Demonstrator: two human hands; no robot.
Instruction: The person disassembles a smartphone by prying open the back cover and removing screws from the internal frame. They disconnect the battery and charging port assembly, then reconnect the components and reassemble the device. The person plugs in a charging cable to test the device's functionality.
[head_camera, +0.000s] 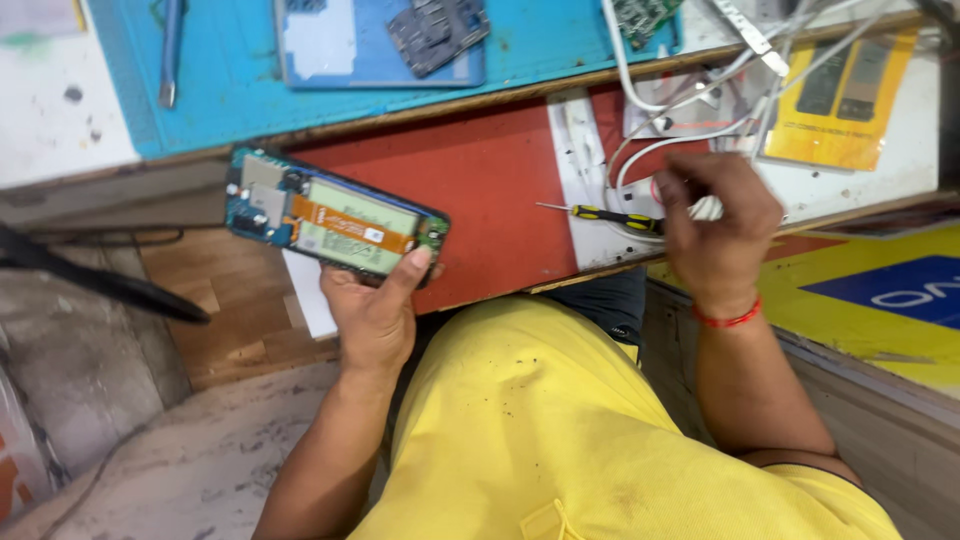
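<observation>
The left hand (372, 312) is gripping an opened smartphone with exposed blue circuit board (335, 217) at the left, off the bench's near edge. The right hand (715, 232) is closing around a yellow-and-black-handled screwdriver (608, 215) lying on the red wooden bench (480, 190).

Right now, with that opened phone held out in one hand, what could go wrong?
The left hand holds the opened phone beyond the bench edge, gripped at one end only; it might slip and fall. Its bare circuit parts face up, so a stray touch could harm them. The screwdriver at the right hand lies near the edge and might roll off.
</observation>
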